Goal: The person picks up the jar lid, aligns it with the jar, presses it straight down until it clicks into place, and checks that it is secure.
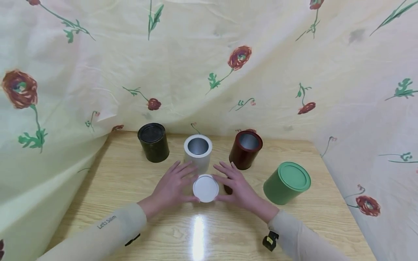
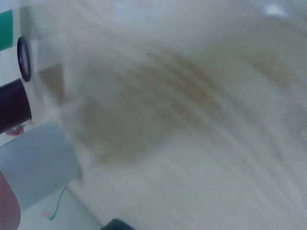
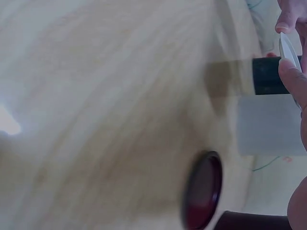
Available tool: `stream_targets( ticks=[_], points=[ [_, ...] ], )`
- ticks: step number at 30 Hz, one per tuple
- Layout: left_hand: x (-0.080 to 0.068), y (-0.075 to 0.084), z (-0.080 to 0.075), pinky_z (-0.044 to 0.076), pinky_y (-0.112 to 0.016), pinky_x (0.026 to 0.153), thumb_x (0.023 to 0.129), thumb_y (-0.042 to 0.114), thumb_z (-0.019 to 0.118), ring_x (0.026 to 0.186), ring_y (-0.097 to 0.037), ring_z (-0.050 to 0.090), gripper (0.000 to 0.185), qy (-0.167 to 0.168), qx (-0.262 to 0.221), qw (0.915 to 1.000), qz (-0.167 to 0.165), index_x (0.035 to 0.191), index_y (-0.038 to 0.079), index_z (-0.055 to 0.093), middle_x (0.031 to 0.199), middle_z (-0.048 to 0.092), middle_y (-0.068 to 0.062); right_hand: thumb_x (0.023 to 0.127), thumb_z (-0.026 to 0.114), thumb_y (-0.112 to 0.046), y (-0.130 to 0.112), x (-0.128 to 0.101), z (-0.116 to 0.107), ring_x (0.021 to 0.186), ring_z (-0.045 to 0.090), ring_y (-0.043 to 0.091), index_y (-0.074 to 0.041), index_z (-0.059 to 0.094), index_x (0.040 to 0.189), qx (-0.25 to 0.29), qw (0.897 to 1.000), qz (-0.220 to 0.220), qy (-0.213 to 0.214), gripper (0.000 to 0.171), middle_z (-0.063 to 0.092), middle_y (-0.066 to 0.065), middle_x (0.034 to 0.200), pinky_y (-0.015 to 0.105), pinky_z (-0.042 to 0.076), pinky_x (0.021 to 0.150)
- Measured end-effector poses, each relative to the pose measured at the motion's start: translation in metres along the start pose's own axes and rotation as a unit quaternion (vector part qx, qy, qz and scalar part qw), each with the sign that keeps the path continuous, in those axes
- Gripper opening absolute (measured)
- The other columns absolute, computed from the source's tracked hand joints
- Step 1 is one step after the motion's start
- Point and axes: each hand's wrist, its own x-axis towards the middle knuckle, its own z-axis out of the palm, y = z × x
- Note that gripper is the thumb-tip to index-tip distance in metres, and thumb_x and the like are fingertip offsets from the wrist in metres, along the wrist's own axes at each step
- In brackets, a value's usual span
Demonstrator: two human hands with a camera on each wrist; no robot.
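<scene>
A round white lid is pinched at its edges between both hands, in front of an uncovered white can. My left hand grips its left side with thumb and fingers, and my right hand the right side. In the right wrist view the lid appears nearly edge-on, raised above the table. A dark red lid lies on the table, mostly hidden under the right hand in the head view. Behind that hand stands an uncovered dark red can.
A black can with its lid on stands at the back left. To the right is a lidded green can. The wooden table is bordered by flowered cloth behind and at both sides.
</scene>
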Motion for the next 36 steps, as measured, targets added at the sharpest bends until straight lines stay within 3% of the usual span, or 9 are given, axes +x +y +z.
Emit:
stream_targets(
  ticks=[4,12,22,36],
  points=[
    [0.008,-0.008,-0.009,0.04,-0.061,0.121,0.07,0.064,0.093,0.145,-0.035,0.054,0.079,0.02,0.016,0.9996,0.014,0.13,0.014,0.079,0.15,0.064,-0.008,0.064,0.105,-0.029,0.002,0.012,-0.005,0.148,0.046,0.047,-0.003,0.076,0.132,-0.005,1.0,-0.013,0.017,0.079,0.058,0.021,0.154,0.071,0.027,0.124],
    [0.022,-0.018,-0.027,0.039,-0.062,0.121,0.068,0.061,0.096,0.145,-0.034,0.054,0.08,0.045,0.025,0.9982,0.029,0.13,0.013,0.079,0.148,0.066,-0.01,0.063,0.105,-0.028,0.004,0.032,-0.016,0.147,0.047,0.048,-0.003,0.076,0.13,-0.023,0.998,-0.038,0.046,0.078,0.059,0.023,0.152,0.079,0.033,0.115],
    [0.042,-0.034,-0.049,0.035,-0.06,0.124,0.07,0.06,0.095,0.148,-0.035,0.051,0.079,0.047,0.024,0.9984,0.021,0.133,0.015,0.078,0.153,0.062,-0.01,0.064,0.105,-0.024,0.007,0.059,-0.034,0.147,0.046,0.049,-0.001,0.074,0.132,-0.028,0.996,-0.053,0.071,0.078,0.058,0.025,0.152,0.075,0.03,0.12],
    [0.07,-0.058,-0.069,0.034,-0.06,0.125,0.074,0.053,0.096,0.15,-0.037,0.048,0.079,0.018,0.011,0.9998,0.0,0.138,0.011,0.074,0.154,0.061,-0.013,0.071,0.101,-0.026,0.019,0.096,-0.053,0.156,0.036,0.042,-0.001,0.072,0.137,-0.035,0.999,-0.012,0.023,0.076,0.05,0.021,0.161,0.072,0.021,0.125]
  ],
)
